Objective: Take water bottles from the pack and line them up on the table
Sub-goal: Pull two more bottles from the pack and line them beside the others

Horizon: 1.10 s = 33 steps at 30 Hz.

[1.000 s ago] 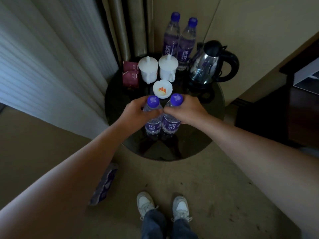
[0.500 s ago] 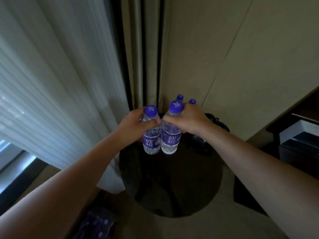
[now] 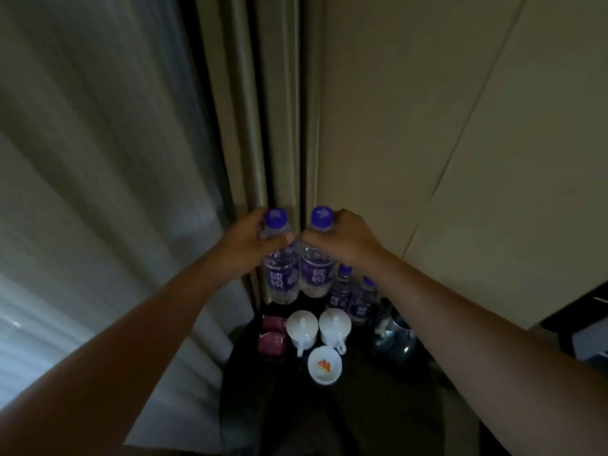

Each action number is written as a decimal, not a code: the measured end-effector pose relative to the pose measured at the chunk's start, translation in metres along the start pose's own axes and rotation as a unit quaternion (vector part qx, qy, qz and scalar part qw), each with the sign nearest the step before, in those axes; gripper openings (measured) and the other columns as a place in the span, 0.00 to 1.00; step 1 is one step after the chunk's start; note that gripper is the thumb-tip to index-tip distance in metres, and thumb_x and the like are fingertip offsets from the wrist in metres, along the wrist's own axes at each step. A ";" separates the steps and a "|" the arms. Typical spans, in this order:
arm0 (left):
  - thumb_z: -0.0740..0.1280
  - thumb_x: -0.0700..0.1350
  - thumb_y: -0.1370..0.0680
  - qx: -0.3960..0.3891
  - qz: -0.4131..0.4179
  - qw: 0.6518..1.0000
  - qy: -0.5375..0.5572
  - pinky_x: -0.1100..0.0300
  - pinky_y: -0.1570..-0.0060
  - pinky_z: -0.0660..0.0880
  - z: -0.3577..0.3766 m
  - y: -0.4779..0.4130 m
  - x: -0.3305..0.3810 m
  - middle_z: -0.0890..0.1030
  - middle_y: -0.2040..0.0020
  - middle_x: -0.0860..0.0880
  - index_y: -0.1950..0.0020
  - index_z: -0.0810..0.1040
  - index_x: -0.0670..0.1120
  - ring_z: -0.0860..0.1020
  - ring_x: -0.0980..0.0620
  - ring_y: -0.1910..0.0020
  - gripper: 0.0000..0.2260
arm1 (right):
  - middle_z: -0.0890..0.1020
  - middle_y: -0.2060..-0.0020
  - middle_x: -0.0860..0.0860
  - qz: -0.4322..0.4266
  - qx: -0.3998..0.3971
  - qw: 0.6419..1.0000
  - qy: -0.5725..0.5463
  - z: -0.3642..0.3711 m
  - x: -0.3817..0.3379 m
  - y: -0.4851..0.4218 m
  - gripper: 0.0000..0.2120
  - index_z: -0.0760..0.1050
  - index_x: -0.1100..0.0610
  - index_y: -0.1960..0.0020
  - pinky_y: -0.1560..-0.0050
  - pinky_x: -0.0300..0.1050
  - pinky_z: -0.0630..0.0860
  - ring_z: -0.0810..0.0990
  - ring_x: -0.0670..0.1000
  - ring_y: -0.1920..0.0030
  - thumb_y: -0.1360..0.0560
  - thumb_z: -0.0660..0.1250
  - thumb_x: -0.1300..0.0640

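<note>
My left hand (image 3: pixel 245 245) grips the neck of a clear water bottle (image 3: pixel 279 278) with a purple cap and purple label. My right hand (image 3: pixel 342 240) grips a second bottle (image 3: pixel 316 274) of the same kind, right beside the first. Both bottles hang upright in the air above the back of the dark round table (image 3: pixel 362 416). Two more purple-capped bottles (image 3: pixel 357 297) stand at the back of the table, to the right of the held pair. The pack is out of view.
Two white lidded cups (image 3: pixel 317 327) stand in the table's middle, a small white dish (image 3: pixel 324 365) in front of them. Red packets (image 3: pixel 271 335) lie to the left, a steel kettle (image 3: pixel 393 334) to the right. Curtains hang left, a beige wall behind.
Both hands carried their bottles from the table's front toward its back, over the cups. The camera tilted up and then partly back down, so the table's contents show again.
</note>
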State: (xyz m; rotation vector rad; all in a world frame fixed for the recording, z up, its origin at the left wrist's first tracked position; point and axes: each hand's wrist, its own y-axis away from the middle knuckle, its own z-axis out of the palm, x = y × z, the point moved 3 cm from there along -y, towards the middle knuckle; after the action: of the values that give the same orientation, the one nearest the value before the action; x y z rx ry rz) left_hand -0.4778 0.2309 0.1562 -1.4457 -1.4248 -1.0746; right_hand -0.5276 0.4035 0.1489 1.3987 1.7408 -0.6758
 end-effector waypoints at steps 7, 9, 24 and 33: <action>0.71 0.31 0.29 0.040 -0.012 0.998 0.048 0.50 0.50 0.76 0.006 -0.050 -0.062 0.81 0.56 0.46 0.54 0.75 0.47 0.79 0.48 0.54 0.12 | 0.84 0.62 0.51 0.012 -0.030 0.994 0.103 0.030 0.050 -0.053 0.19 0.80 0.53 0.61 0.61 0.42 0.77 0.82 0.49 0.60 0.41 0.71 0.39; 0.72 0.32 0.30 0.035 -0.014 0.998 0.047 0.56 0.53 0.78 0.006 -0.063 -0.085 0.83 0.59 0.52 0.54 0.76 0.48 0.81 0.55 0.57 0.13 | 0.85 0.60 0.52 0.021 -0.035 0.993 0.110 0.041 0.064 -0.064 0.20 0.81 0.53 0.58 0.58 0.44 0.79 0.83 0.50 0.58 0.41 0.72 0.39; 0.74 0.38 0.31 -0.049 -0.027 0.997 -0.044 0.47 0.50 0.77 0.021 -0.127 -0.169 0.83 0.52 0.38 0.50 0.80 0.41 0.80 0.46 0.53 0.11 | 0.75 0.63 0.48 0.081 -0.008 0.954 0.288 0.077 0.127 -0.131 0.24 0.73 0.48 0.59 0.42 0.58 0.64 0.75 0.54 0.55 0.42 0.68 0.30; 0.74 0.41 0.30 -0.095 -0.043 0.993 -0.062 0.49 0.49 0.77 0.032 -0.130 -0.196 0.82 0.55 0.46 0.49 0.79 0.48 0.80 0.48 0.52 0.11 | 0.68 0.70 0.46 0.079 -0.022 0.932 0.353 0.086 0.149 -0.135 0.21 0.60 0.49 0.69 0.43 0.59 0.63 0.70 0.53 0.60 0.35 0.64 0.35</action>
State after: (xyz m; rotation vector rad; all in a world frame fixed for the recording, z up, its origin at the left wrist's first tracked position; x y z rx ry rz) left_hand -0.6060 0.2061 -0.0418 -1.6233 -1.5176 -1.2205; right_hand -0.6495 0.3829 -0.0319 1.8686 2.1190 -0.0225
